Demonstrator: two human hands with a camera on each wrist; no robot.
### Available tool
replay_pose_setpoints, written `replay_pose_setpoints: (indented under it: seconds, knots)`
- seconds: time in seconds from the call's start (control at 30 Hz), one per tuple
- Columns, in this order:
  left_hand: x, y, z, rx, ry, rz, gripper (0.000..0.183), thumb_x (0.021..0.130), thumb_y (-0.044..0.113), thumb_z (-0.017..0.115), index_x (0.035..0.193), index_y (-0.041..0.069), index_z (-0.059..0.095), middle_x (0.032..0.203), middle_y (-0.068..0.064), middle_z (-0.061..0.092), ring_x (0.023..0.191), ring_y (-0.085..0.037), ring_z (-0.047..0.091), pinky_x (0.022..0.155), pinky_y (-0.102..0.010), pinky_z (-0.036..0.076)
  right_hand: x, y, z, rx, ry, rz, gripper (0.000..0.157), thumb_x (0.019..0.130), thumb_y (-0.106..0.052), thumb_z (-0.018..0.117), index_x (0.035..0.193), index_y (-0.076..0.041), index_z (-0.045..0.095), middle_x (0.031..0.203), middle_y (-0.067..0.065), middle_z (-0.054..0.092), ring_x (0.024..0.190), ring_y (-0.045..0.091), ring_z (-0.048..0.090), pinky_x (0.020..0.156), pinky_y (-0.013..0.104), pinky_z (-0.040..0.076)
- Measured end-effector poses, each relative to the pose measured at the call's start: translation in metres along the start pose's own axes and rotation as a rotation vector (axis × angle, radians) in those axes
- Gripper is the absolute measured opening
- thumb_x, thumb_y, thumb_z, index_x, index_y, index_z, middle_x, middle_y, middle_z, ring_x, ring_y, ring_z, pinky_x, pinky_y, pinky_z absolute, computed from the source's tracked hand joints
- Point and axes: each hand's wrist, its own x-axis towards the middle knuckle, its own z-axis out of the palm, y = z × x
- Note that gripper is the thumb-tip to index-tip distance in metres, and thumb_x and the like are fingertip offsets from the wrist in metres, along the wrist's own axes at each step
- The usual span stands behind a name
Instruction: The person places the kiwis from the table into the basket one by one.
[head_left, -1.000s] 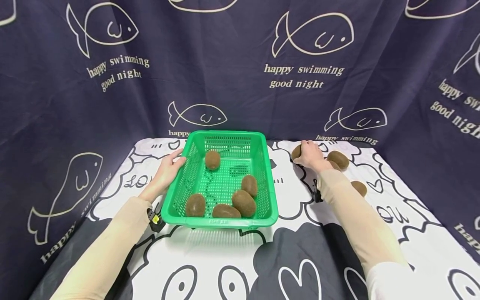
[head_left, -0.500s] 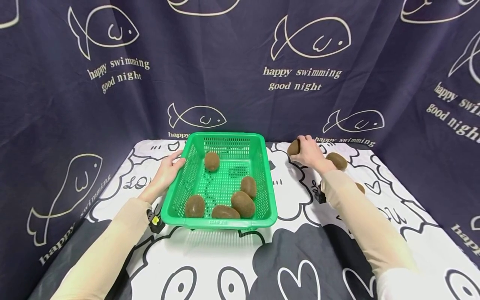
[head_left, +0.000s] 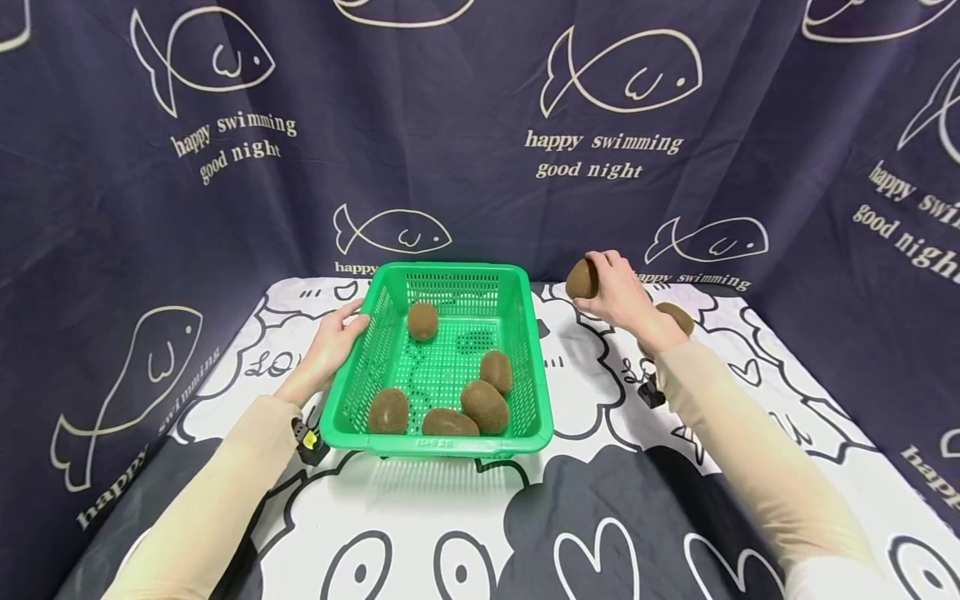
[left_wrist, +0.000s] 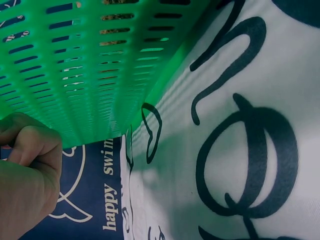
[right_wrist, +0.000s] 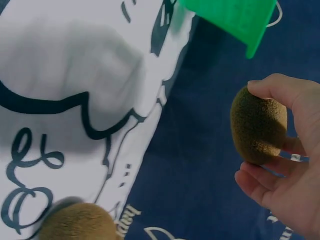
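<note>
My right hand (head_left: 621, 293) holds a brown kiwi (head_left: 582, 279) above the far right part of the table. Thumb and fingertips pinch the kiwi (right_wrist: 258, 125) in the right wrist view. At the left rim of a green plastic basket (head_left: 438, 446) is my left hand (head_left: 330, 343), its thumb and fingers gripping that edge. The left wrist view shows curled fingers against the slotted basket wall (left_wrist: 90, 75); the fingertips are hidden there. Inside the basket lie several kiwis, with one kiwi (head_left: 423, 322) near the back and a group that includes another kiwi (head_left: 485, 407) at the front.
Another kiwi (head_left: 675, 318) lies on the table behind my right wrist, partly covered by it. A kiwi (right_wrist: 77, 222) also shows at the bottom of the right wrist view. A dark blue curtain (head_left: 480, 125) with fish drawings hangs behind the patterned white-and-black tablecloth (head_left: 420, 517).
My right hand has lifted the kiwi off the tablecloth and moved it up and slightly left. The left hand and basket have stayed in place.
</note>
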Motion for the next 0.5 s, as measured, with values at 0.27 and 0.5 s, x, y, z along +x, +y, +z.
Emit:
replay_pose_setpoints:
  seconds: [0.27, 0.5]
  knots:
    - [-0.002, 0.001, -0.001, -0.017, -0.012, -0.001, 0.054, 0.103, 0.028, 0.041, 0.154, 0.016, 0.027, 0.126, -0.031, 0.055, 0.075, -0.010, 0.067, 0.071, -0.032, 0.064, -0.009, -0.018, -0.008, -0.016, 0.046, -0.100, 0.075, 0.069, -0.020, 0.082, 0.132, 0.003, 0.049, 0.123, 0.026, 0.051, 0.111, 0.044, 0.050, 0.091, 0.059, 0.048]
    - [-0.001, 0.001, -0.001, -0.022, -0.010, 0.005, 0.053, 0.103, 0.028, 0.042, 0.153, 0.015, 0.028, 0.126, -0.031, 0.056, 0.079, -0.015, 0.068, 0.074, -0.036, 0.064, -0.011, -0.027, -0.009, -0.005, 0.050, -0.149, 0.076, 0.070, -0.019, 0.081, 0.133, 0.004, 0.047, 0.125, 0.026, 0.051, 0.111, 0.044, 0.050, 0.093, 0.058, 0.047]
